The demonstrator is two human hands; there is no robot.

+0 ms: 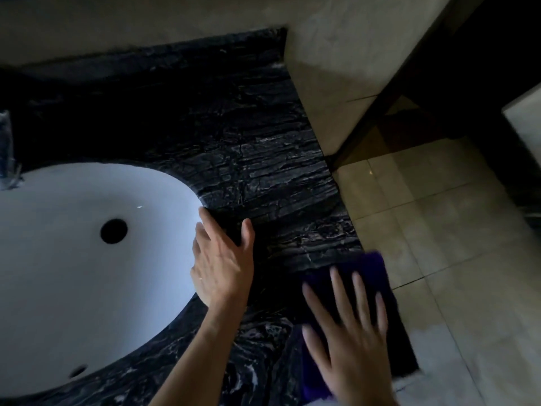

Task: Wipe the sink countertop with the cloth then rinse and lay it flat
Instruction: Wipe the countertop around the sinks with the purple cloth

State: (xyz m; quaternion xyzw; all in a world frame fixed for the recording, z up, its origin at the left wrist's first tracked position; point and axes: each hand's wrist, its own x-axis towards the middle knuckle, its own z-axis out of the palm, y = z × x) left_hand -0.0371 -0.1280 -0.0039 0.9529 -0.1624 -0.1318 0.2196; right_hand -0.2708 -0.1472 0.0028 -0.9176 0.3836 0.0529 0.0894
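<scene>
A dark purple cloth (363,271) lies on the black marble countertop (248,148) near its right front edge. My right hand (348,335) presses flat on the cloth with fingers spread; it is motion-blurred. My left hand (222,259) rests open on the counter at the right rim of the white oval sink (73,259), fingers apart, holding nothing.
The sink's dark drain (114,231) sits mid-basin, with an overflow hole (77,371) near the front. Part of a faucet (7,150) shows at the far left. A beige wall (336,68) bounds the counter's right end. The tiled floor (439,230) lies below to the right.
</scene>
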